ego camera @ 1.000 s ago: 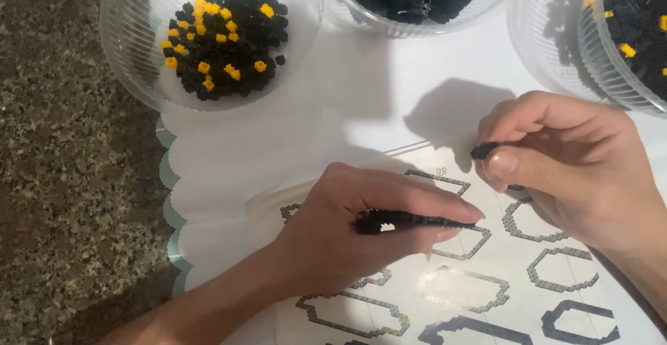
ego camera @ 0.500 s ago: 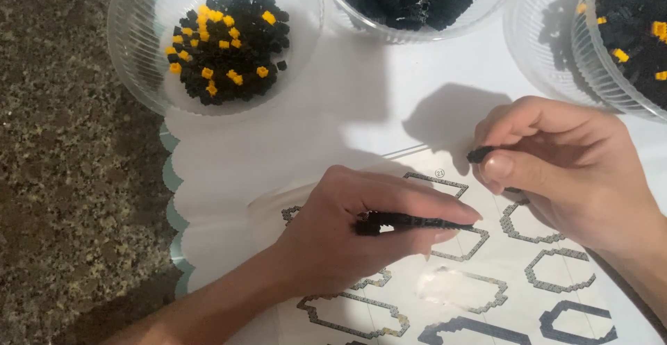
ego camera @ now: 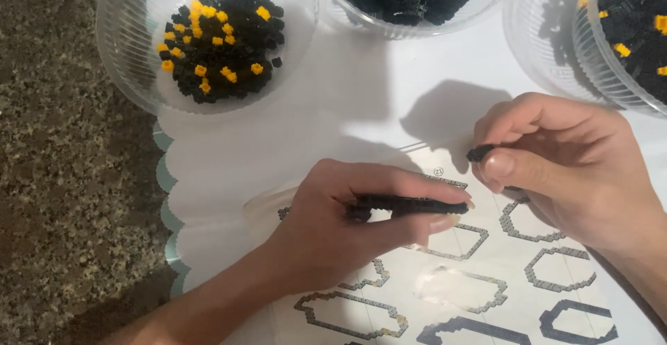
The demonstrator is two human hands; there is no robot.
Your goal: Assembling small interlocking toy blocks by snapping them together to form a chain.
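Black brick strip (ego camera: 410, 204) pinched in left hand (ego camera: 347, 230), tiny black piece (ego camera: 479, 153) gripped by right hand (ego camera: 563, 171); early going, printed outlines (ego camera: 445, 275) mostly unfilled.

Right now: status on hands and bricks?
Left hand grips black strip. Right hand pinches black brick. Both over printed sheet. Nothing between.

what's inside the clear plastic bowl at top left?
The clear plastic bowl holds a heap of small black blocks with yellow blocks scattered across its top. Whatever lies deeper in the heap is covered.
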